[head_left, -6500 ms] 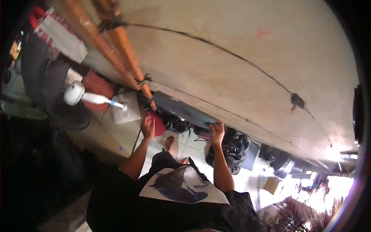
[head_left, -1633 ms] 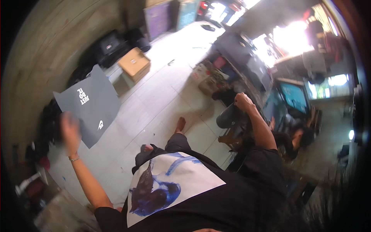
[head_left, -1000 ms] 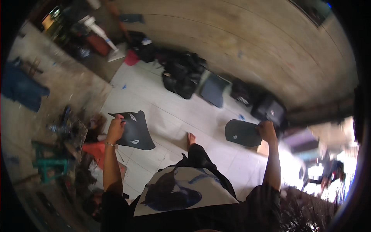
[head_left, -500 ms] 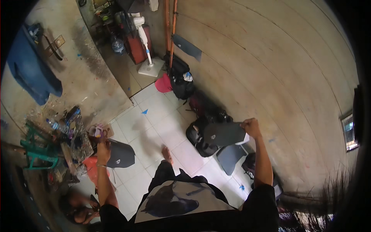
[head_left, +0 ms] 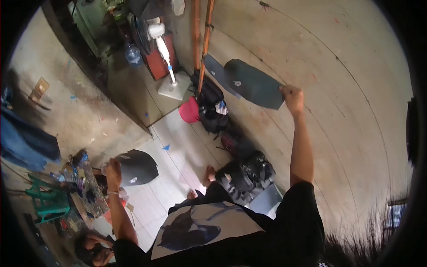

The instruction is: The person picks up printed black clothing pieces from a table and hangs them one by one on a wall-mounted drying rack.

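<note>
My right hand (head_left: 292, 99) is raised to the right, its fingers pinched on the end of a dark grey sheet (head_left: 255, 84). That sheet has one rounded end and a small white mark, and it stretches out leftward in front of the wall. Lower on the left, my left hand (head_left: 113, 172) is closed on the edge of a second dark grey sheet (head_left: 138, 167), also bearing a small white mark. A blue-grey piece (head_left: 215, 71) shows against the wall, partly hidden behind the right-hand sheet. What the sheets are made of I cannot tell.
Black bags (head_left: 244, 175) line the wall's foot, with a red cap (head_left: 189, 110) farther off. A white stand fan (head_left: 173, 86) stands beyond, beside an orange pole (head_left: 205, 53). At left are a cluttered bench (head_left: 91, 191) and green stool (head_left: 49, 202). A person (head_left: 91, 249) is low at left.
My right hand has risen with its sheet, away from the bags and up before the wall. My left hand still holds its sheet. The view has shifted, and both my feet now show.
</note>
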The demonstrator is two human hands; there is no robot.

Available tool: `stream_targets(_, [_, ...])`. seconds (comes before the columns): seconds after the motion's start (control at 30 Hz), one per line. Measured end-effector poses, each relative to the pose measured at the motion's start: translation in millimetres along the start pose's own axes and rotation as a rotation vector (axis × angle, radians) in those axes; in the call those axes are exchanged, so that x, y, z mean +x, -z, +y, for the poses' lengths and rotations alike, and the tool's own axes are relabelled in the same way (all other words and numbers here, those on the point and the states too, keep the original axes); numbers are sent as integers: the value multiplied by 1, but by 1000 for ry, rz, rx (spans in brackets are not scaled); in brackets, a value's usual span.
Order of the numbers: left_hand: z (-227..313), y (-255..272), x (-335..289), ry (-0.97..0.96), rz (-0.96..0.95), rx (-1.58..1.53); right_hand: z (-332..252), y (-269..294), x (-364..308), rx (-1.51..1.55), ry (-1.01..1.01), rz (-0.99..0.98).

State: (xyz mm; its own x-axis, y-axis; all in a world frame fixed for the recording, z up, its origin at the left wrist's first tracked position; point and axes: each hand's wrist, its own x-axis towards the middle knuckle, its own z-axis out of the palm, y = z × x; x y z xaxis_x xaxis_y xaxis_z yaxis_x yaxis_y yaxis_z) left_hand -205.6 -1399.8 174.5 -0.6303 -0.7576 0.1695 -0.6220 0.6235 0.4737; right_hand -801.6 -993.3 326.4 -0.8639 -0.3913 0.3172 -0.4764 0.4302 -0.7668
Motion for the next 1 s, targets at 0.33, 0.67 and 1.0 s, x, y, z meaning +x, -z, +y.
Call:
stream_targets(0.33, [49, -34, 83, -14, -2, 69, 188, -142, -55, -102, -355, 206])
stream_targets(0.67, [108, -68, 149, 36, -147, 100, 189, -162, -33, 185, -475, 209])
stream_targets(1.0, [159, -90, 203, -165, -191, -81, 182, -156, -39, -12, -663, 121])
